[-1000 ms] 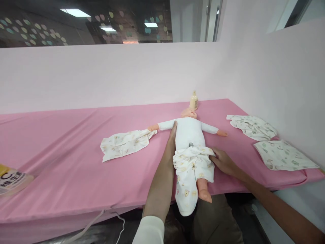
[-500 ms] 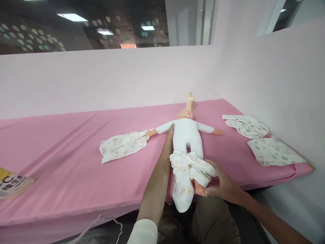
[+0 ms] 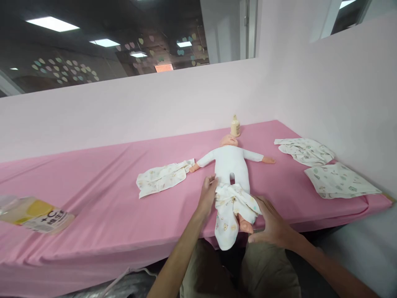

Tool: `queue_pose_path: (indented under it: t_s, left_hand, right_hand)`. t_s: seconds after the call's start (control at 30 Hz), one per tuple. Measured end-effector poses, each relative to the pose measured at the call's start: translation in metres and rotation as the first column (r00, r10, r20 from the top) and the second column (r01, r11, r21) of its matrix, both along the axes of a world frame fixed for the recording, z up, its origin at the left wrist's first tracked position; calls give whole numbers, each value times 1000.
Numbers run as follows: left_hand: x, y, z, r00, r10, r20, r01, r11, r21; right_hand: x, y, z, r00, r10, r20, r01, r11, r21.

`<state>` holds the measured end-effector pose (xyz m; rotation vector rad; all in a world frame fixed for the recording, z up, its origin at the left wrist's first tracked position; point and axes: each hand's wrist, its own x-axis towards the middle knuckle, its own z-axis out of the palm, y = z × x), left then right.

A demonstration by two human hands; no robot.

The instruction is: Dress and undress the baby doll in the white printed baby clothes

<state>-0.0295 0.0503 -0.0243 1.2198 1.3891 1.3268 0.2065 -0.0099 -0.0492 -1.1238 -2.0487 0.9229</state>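
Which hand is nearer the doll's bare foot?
The right hand: it is by the edge of the patterned pants, its thumb close to the bare foot. The left hand is farther away, beside the doll's hip on the opposite side.

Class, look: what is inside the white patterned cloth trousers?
The legs of the white-bodied baby doll run into the bunched trousers; one pinkish foot shows at a leg opening. The lower legs and other foot are covered, so cannot be seen.
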Motion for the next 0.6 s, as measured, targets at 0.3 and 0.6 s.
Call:
queue_pose_path:
  t_s: [0.3,0.6]
  left_hand:
    - [-22,-74,-12,819,-179,-545,270,959,91]
    - [-11,-105,-35,537,-92,-838,376,916,141]
  right_hand:
    - [-4,-3,-8,994,-68,-82,67,998,-14]
    - [-5,-1,-11,985,-31,-169,23,999,-46]
